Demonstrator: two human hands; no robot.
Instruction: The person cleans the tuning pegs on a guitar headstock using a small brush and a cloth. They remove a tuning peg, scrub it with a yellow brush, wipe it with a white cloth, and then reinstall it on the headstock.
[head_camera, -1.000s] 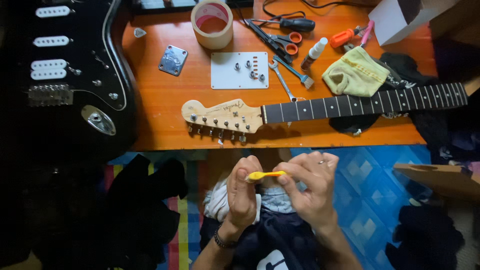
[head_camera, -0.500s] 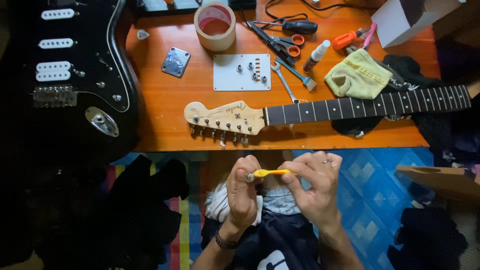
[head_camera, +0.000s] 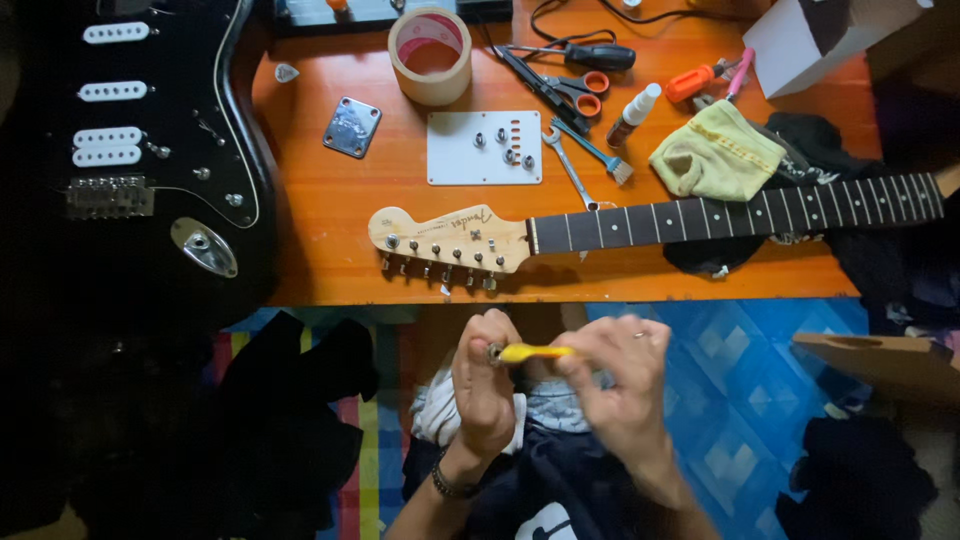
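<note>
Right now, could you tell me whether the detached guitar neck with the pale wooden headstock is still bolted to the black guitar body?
No, the guitar neck lies alone across the orange table, apart from the black guitar body at the left.

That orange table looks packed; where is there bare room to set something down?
On the table, bare wood lies between the metal plate, the white plate and the guitar neck's headstock. The top right, around the scissors, wrench and yellow cloth, is crowded.
</note>
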